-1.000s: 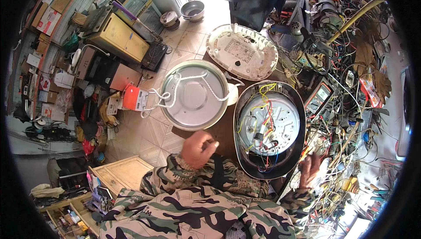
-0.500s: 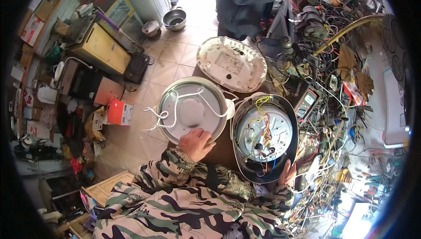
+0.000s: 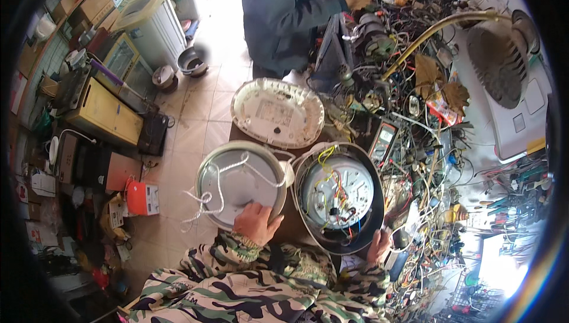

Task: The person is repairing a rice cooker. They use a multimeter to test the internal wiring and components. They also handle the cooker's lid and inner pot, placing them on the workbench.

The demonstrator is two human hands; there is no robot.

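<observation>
My left hand (image 3: 256,223) is closed over the near rim of a round lid (image 3: 228,172) with a grey inner plate, fingertips on the plate. A loose white cord (image 3: 218,182) lies looped across the lid. Right of it stands an oval appliance body (image 3: 382,204), apparently a rice cooker, open at the top. Inside are a silver round plate (image 3: 314,189) and yellow, red and blue wires (image 3: 341,191). My right hand (image 3: 379,246) grips the body's near right rim, partly hidden. Behind lies a stained white oval cover (image 3: 278,112).
A multimeter (image 3: 385,139) lies right of the body, among heaped cables and parts (image 3: 409,103). At the far side stands a person in dark clothes (image 3: 275,20), holding a small purple object. A yellow cabinet (image 3: 106,109) and an orange-red box (image 3: 142,197) stand at left.
My view has swung to the right, so the scene sits farther left and the bench things lower. Both hands keep their places on the lid and the body. The other person's arm has shifted slightly.
</observation>
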